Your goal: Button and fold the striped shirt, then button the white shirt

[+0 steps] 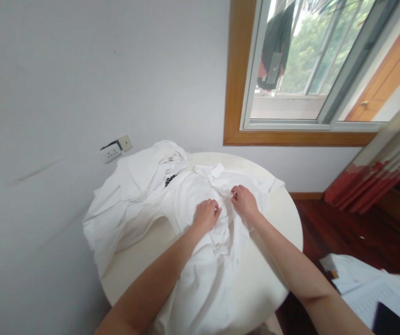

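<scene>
A white collared shirt (200, 274) lies spread and wrinkled over the round white table (273, 274); its collar points to the far side and its lower part reaches the near edge. My left hand (207, 214) rests on the shirt's front with curled fingers, closed on its cloth near the middle. Just to the right and slightly farther away, my right hand (244, 201) pinches another bit of the front, with a sliver of white between thumb and fingers. The exact edges held are too small to make out.
More white clothing (133, 181) is heaped at the table's left, against the wall, with a dark patterned bit showing. A wall socket (111, 152) sits behind it. Papers (370, 288) and a dark flat object (391, 320) lie low at right. A curtain (363, 177) hangs beside the window.
</scene>
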Demonstrator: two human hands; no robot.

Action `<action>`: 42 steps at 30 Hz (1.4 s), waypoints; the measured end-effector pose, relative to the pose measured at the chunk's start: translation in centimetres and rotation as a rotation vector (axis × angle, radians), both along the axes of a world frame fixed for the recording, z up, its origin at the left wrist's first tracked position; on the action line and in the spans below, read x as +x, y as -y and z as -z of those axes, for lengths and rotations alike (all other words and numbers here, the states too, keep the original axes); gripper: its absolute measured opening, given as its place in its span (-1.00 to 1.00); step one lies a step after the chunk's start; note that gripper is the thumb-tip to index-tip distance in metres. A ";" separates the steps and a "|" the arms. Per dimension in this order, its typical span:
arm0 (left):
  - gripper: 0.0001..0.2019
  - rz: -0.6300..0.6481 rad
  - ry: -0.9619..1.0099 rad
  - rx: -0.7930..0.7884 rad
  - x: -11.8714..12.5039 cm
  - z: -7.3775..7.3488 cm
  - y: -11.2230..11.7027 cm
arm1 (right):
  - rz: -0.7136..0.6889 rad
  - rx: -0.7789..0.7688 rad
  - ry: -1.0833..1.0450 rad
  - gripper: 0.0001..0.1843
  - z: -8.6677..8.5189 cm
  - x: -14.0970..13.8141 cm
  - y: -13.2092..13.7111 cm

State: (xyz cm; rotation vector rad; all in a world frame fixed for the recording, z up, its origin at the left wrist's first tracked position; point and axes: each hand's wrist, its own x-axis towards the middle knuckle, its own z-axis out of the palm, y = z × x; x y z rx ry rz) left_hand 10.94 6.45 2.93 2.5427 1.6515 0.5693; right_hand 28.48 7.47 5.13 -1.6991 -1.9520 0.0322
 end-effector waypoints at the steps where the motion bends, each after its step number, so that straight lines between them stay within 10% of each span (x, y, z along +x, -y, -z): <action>1: -0.86 -0.005 -0.006 -0.001 0.0 0.0 0.0 | 0.000 0.014 0.012 -0.73 -0.2 0.0 0.1; 14: -0.82 0.022 0.114 -0.053 -0.5 0.6 -1.1 | -0.429 -0.305 -0.315 -0.81 2.4 0.2 -1.2; 42: -0.86 0.046 0.155 -0.072 -0.6 0.8 -1.3 | -0.349 -0.225 -0.166 -0.76 1.7 -1.2 -0.2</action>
